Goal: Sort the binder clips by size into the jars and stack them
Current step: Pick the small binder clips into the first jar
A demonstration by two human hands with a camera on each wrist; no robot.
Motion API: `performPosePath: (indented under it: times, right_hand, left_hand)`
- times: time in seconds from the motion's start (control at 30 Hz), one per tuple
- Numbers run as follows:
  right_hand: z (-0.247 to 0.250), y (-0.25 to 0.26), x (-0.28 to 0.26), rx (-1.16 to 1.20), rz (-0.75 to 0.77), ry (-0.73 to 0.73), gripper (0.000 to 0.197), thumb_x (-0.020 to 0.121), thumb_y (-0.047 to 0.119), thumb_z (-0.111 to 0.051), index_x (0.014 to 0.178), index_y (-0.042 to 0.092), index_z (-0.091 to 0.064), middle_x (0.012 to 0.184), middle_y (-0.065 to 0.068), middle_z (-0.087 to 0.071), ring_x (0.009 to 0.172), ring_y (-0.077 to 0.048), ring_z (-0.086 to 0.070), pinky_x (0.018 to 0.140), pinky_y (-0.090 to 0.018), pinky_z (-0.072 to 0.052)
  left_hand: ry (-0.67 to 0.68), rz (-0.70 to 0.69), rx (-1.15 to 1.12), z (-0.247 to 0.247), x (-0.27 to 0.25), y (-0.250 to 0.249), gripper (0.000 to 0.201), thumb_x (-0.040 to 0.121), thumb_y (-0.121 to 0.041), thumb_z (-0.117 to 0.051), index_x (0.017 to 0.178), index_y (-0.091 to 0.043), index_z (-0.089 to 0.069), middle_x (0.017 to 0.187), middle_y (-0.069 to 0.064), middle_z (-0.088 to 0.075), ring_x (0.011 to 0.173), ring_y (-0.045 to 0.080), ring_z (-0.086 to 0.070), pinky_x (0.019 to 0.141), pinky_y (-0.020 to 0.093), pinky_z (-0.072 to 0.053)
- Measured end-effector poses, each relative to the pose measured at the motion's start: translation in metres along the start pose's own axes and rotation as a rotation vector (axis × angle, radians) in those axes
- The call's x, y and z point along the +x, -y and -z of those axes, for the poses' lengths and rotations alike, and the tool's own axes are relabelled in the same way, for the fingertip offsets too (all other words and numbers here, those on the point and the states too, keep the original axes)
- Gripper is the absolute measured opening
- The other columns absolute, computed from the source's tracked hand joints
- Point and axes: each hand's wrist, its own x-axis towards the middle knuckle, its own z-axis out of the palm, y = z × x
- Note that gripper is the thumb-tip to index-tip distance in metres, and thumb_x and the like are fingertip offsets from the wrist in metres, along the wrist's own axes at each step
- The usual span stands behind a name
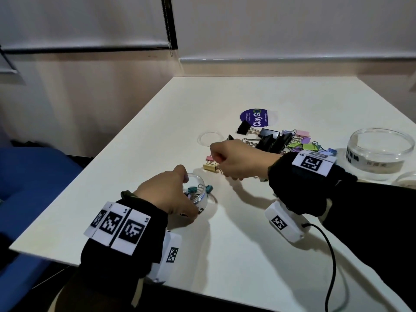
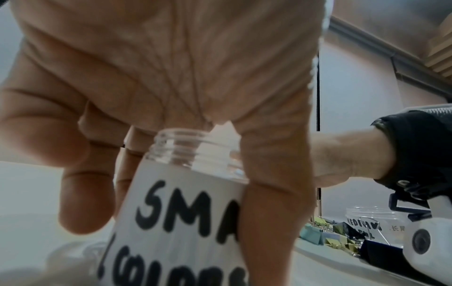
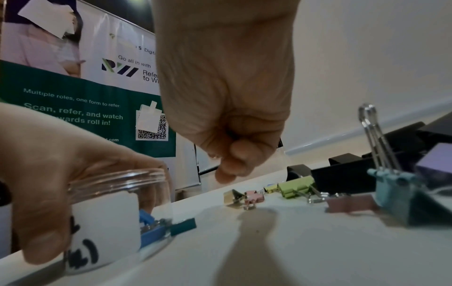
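Only the left wrist view shows the small jar's (image 2: pixel 186 222) "SMA" label; the left hand (image 1: pixel 166 194) grips it near the white table's (image 1: pixel 225 255) left edge. The right hand (image 1: pixel 236 159) hovers curled above the gold clip (image 3: pixel 232 196), seemingly holding nothing, with bare tabletop in front

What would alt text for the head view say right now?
The left hand grips a small clear jar holding a few coloured clips, while the right hand, fingers curled, hovers over a gold clip and a pink clip. Behind lie a mixed clip pile and a larger empty jar.
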Motion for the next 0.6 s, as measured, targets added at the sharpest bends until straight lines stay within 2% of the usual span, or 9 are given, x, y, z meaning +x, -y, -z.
performPosePath:
  times: [0.07,0.13,0.17,0.23,0.33,0.4,0.47,0.5,0.6]
  right_hand:
    - [-0.001,0.002,0.001,-0.010,0.018,0.046,0.026,0.085,-0.003,-0.042,0.100,0.013,-0.057,0.089,-0.003,-0.057,0.086,-0.023,-0.055,0.054,-0.021,-0.038]
    - [-0.006,0.006,0.004,-0.051,0.036,0.154,0.029,0.091,0.003,-0.045,0.117,0.008,-0.057,0.107,-0.010,-0.059,0.098,-0.027,-0.056,0.065,-0.025,-0.040]
    - [-0.010,0.007,0.006,-0.066,0.035,0.184,0.027,0.092,0.008,-0.046,0.116,0.008,-0.057,0.110,-0.010,-0.060,0.102,-0.028,-0.056,0.068,-0.026,-0.040]
    - [-0.017,0.008,0.011,-0.137,0.032,0.184,0.015,0.088,0.021,-0.055,0.102,0.015,-0.059,0.102,-0.004,-0.062,0.098,-0.025,-0.057,0.068,-0.029,-0.044]
    - [-0.023,0.008,0.015,-0.223,0.058,0.184,0.028,0.074,0.036,-0.075,0.088,0.017,-0.059,0.092,-0.005,-0.066,0.093,-0.024,-0.063,0.074,-0.035,-0.053]
    - [-0.025,0.010,0.016,-0.228,0.078,0.179,0.030,0.074,0.035,-0.076,0.090,0.014,-0.063,0.089,-0.007,-0.068,0.095,-0.025,-0.064,0.076,-0.035,-0.054]
    - [-0.027,0.011,0.017,-0.224,0.101,0.167,0.022,0.076,0.028,-0.073,0.089,0.013,-0.064,0.082,-0.005,-0.066,0.102,-0.024,-0.063,0.081,-0.036,-0.054]
    - [-0.027,0.011,0.017,-0.231,0.113,0.161,0.018,0.077,0.026,-0.070,0.088,0.014,-0.062,0.080,-0.004,-0.064,0.100,-0.024,-0.062,0.079,-0.035,-0.054]
    - [-0.025,0.011,0.016,-0.250,0.132,0.155,0.016,0.079,0.023,-0.066,0.091,0.017,-0.057,0.085,-0.001,-0.060,0.080,-0.021,-0.056,0.063,-0.029,-0.046]
  left_hand:
    - [0.000,-0.001,0.004,0.000,0.000,0.000,0.073,0.053,-0.035,-0.078,0.114,-0.027,-0.039,0.095,-0.007,-0.053,0.087,0.017,-0.059,0.081,0.036,-0.054]
    - [0.000,0.003,0.007,0.000,0.000,0.000,0.073,0.052,-0.035,-0.078,0.114,-0.027,-0.039,0.095,-0.007,-0.053,0.087,0.017,-0.060,0.082,0.037,-0.054]
    - [0.000,0.005,0.008,0.000,0.000,-0.001,0.073,0.052,-0.035,-0.078,0.114,-0.027,-0.039,0.095,-0.007,-0.053,0.087,0.017,-0.060,0.082,0.037,-0.054]
    - [0.002,0.006,0.008,0.000,0.000,-0.001,0.074,0.052,-0.035,-0.079,0.114,-0.027,-0.039,0.095,-0.007,-0.053,0.087,0.017,-0.060,0.081,0.037,-0.054]
    - [0.001,0.000,0.013,0.000,-0.001,-0.001,0.075,0.053,-0.035,-0.080,0.114,-0.027,-0.039,0.096,-0.007,-0.053,0.088,0.018,-0.059,0.081,0.037,-0.054]
    - [-0.002,-0.006,0.010,0.001,0.000,0.000,0.075,0.053,-0.035,-0.081,0.115,-0.027,-0.039,0.096,-0.007,-0.053,0.088,0.017,-0.059,0.081,0.037,-0.054]
    - [0.004,-0.020,-0.002,0.000,0.000,0.001,0.075,0.054,-0.035,-0.082,0.116,-0.027,-0.040,0.096,-0.007,-0.052,0.087,0.015,-0.059,0.080,0.036,-0.054]
    - [0.008,-0.030,-0.010,0.000,0.000,0.001,0.076,0.054,-0.035,-0.083,0.116,-0.027,-0.040,0.096,-0.007,-0.052,0.086,0.013,-0.058,0.079,0.035,-0.054]
    - [0.011,-0.047,-0.038,0.001,0.000,0.001,0.077,0.055,-0.036,-0.085,0.118,-0.027,-0.041,0.099,-0.006,-0.053,0.087,0.012,-0.058,0.078,0.033,-0.054]
